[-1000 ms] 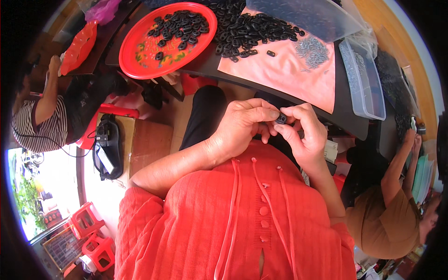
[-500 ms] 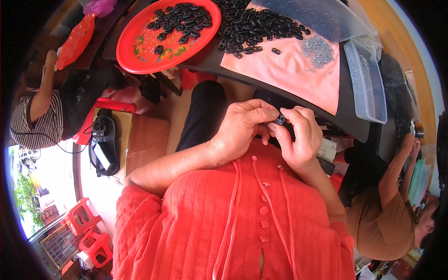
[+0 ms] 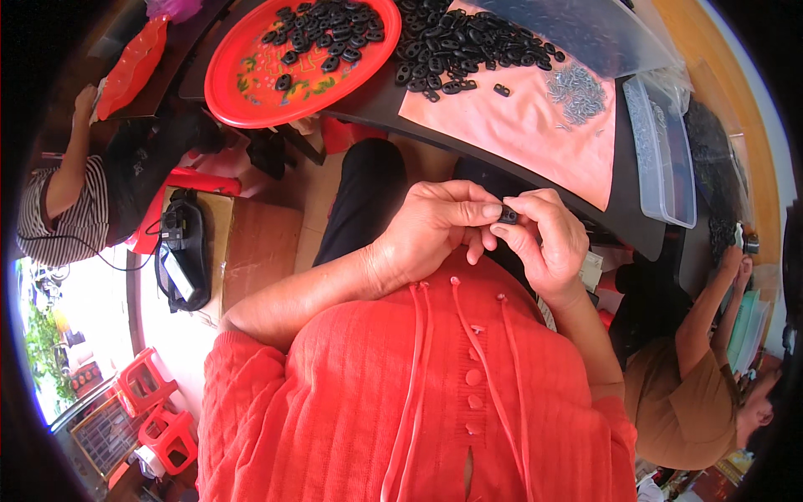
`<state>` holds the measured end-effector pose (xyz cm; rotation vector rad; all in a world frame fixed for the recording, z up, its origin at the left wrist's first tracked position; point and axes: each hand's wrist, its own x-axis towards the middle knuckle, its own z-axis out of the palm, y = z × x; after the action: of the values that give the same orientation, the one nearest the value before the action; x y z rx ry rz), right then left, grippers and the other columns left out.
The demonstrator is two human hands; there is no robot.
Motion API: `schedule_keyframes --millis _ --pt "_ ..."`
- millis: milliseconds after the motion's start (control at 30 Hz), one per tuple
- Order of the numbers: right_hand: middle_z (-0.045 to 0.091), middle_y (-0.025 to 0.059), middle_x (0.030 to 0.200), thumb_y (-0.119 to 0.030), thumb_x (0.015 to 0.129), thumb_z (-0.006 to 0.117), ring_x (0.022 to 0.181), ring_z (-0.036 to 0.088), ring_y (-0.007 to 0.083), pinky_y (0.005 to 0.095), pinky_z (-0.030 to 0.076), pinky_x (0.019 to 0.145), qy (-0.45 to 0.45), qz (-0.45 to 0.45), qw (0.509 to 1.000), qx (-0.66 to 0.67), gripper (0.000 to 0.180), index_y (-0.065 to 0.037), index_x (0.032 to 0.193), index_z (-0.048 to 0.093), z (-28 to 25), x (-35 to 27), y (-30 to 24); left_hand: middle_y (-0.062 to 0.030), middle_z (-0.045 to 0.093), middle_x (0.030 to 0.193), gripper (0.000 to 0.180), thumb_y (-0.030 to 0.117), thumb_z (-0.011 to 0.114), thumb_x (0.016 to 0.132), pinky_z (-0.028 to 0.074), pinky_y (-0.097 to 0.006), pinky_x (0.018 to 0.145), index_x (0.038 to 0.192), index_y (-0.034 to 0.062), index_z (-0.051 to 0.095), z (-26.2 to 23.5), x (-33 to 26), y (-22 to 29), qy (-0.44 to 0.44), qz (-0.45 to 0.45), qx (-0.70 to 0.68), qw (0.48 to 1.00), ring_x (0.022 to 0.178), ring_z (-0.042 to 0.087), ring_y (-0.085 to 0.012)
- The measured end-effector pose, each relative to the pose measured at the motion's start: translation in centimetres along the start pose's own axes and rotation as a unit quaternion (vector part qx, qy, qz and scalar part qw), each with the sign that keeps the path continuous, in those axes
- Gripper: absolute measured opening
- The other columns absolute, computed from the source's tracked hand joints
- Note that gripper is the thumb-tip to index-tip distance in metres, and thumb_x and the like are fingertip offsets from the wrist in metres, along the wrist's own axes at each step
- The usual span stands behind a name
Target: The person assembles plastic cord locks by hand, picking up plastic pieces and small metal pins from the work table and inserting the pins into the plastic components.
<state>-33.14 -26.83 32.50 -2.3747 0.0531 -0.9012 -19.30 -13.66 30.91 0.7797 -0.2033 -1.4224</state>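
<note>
Between my two hands, in front of my chest, is a small black oval plastic piece [image 3: 508, 215] with holes in it. My left hand [image 3: 435, 226] pinches it from the left with thumb and forefinger, the other fingers curled below. From the right, thumb and forefinger of my right hand [image 3: 548, 238] close on the same piece. Whether a pin sits in it is too small to tell. Beyond my hands, a pile of similar black pieces [image 3: 468, 50] lies partly on a pink cloth [image 3: 519, 125]. One loose piece [image 3: 502, 89] and a heap of small silvery metal pins [image 3: 577, 94] rest on the cloth.
A red round tray [image 3: 234, 109] with more black pieces stands at the far left of the dark table [image 3: 376, 117]. A clear plastic box [image 3: 669, 192] holding pins is at the right. People sit at left [image 3: 67, 201] and right [image 3: 686, 393]. A cardboard box [image 3: 259, 251] stands left.
The black piece has turned a little between my fingertips and shows more of its face. My right hand has shifted slightly right. Both hands keep their pinch.
</note>
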Motion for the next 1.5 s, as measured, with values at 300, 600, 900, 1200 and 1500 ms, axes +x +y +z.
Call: schedule_keyframes --millis 300,600,900,1200,1500 --pt "0.060 0.0114 0.079 -0.006 0.078 0.079 0.062 0.059 0.0227 0.0323 0.046 0.051 -0.037 0.011 0.999 0.009 0.032 0.000 0.103 0.060 -0.4 0.2 0.3 -0.0114 0.066 0.083 0.015 0.010 0.063 0.095 0.051 -0.028 0.056 0.096 -0.0050 0.065 0.2 0.2 -0.5 0.011 0.013 0.031 0.999 0.068 0.065 -0.0178" --pt "0.062 0.0123 0.082 -0.010 0.078 0.080 0.060 0.054 0.0165 0.0258 0.041 0.049 -0.015 -0.009 1.000 -0.004 0.032 0.002 0.103 0.064 -0.1 -0.2 0.9 -0.0127 0.066 0.082 0.019 0.012 0.061 0.097 0.051 -0.029 0.059 0.098 -0.0062 0.065 -0.6 0.7 -0.5 -0.002 -0.023 -0.016 1.000 0.069 0.066 -0.0205" --pt "0.062 0.0139 0.078 -0.014 0.078 0.080 0.060 0.057 0.0205 0.0282 0.043 0.051 -0.020 -0.036 0.999 0.005 0.032 0.004 0.099 0.063 0.0 -0.1 1.3 -0.0127 0.066 0.080 0.015 0.009 0.063 0.094 0.051 -0.029 0.058 0.095 -0.0059 0.065 -1.1 0.8 -0.6 -0.029 -0.014 0.003 0.999 0.069 0.066 -0.0201" --pt "0.062 0.0135 0.081 -0.007 0.076 0.079 0.062 0.061 0.0244 0.0321 0.048 0.053 -0.023 -0.010 1.000 0.009 0.034 0.000 0.104 0.062 -0.3 -0.1 0.8 -0.0123 0.066 0.085 0.020 0.014 0.060 0.097 0.051 -0.030 0.057 0.096 -0.0055 0.065 -1.2 0.7 -0.4 -0.034 -0.020 -0.030 0.999 0.071 0.067 -0.0221" --pt "0.061 0.0144 0.078 -0.010 0.075 0.081 0.062 0.061 0.0253 0.0327 0.049 0.052 -0.026 -0.025 0.999 -0.017 0.035 0.001 0.103 0.063 -0.4 -0.2 0.6 -0.0122 0.067 0.085 0.017 0.012 0.063 0.096 0.052 -0.030 0.056 0.097 -0.0052 0.066 -1.4 0.7 -0.7 -0.042 -0.016 -0.025 0.999 0.070 0.067 -0.0217"
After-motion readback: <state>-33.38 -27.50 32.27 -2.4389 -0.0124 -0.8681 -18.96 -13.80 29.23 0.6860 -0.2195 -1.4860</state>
